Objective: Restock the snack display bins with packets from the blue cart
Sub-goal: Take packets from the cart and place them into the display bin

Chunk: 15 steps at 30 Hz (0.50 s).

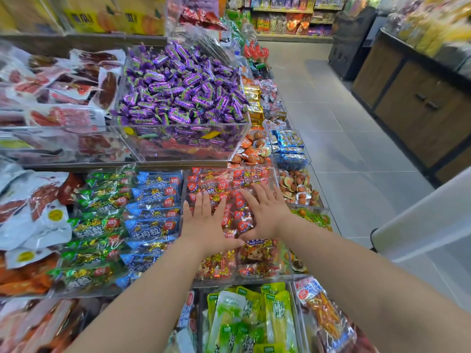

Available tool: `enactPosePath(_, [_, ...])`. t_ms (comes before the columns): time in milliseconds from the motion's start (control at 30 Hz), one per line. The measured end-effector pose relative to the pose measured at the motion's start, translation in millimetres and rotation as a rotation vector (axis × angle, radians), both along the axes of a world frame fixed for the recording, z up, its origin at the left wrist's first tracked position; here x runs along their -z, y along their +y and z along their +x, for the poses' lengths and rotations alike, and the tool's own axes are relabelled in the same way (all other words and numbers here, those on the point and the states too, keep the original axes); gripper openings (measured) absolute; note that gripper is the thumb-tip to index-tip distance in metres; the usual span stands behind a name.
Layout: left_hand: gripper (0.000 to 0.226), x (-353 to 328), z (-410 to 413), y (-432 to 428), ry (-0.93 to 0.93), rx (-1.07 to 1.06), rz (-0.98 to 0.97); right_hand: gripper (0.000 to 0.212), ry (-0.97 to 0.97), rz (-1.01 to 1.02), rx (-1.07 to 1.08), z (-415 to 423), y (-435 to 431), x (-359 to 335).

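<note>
Both hands, left and right, lie flat with grip released, pressing red packets into the centre bin. Step: levelling stock; next likely more from the cart, unseen.

Left hand, right hand side by side on packets in bin; candy bin behind

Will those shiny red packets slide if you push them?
Probably slide: the red packets have glossy wrappers and lie loosely piled. They likely crinkle and bend, being thin film around small lumps. The clear bin walls should keep them in.
</note>
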<state>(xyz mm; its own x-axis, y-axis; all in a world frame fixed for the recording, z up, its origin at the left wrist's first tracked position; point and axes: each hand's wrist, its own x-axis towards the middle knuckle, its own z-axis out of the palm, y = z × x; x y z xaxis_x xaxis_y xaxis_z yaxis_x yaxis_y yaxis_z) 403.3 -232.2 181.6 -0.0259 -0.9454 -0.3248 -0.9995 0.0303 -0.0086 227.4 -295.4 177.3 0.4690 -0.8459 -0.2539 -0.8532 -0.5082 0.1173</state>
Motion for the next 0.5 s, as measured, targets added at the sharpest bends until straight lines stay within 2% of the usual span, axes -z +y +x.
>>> enactPosePath(167, [0.124, -3.6, 6.9, 2.4, -0.024, 0.03, 0.026, 0.127, 0.018, 0.085, -0.018, 0.8, -14.1, -7.2])
enactPosePath(400, [0.122, -4.6, 4.5, 2.8, -0.035, 0.022, 0.031, 0.125, 0.055, 0.052, 0.041, -0.9, -2.1, -9.2])
enactPosePath(500, [0.122, -7.9, 5.7, 2.9, -0.016, 0.021, 0.024, 0.122, 0.004, 0.084, 0.024, -2.9, 0.5, -12.6])
